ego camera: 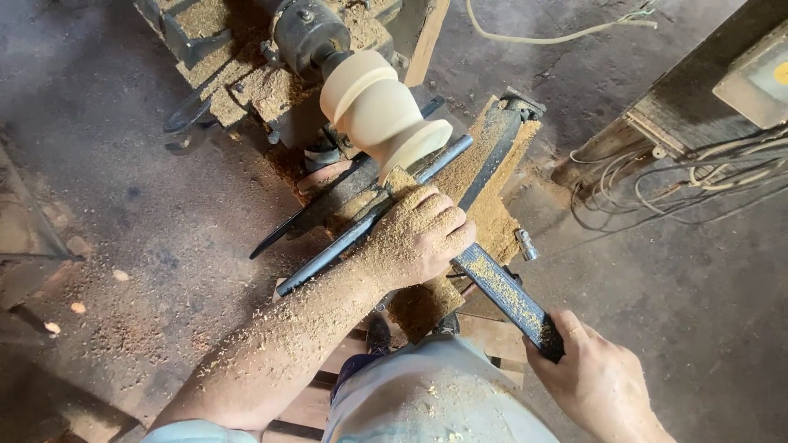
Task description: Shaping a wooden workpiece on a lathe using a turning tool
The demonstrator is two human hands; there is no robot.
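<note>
Chisel (505,291) tip hidden under sawdust-caked left hand (419,238); right hand (595,381) cut off by bottom edge.

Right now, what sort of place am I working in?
Most likely a woodturning workshop. A pale turned wooden piece sits mounted on a lathe, sawdust lies heaped over the machine bed, and the left hand and right hand hold a long dark turning tool.
</note>
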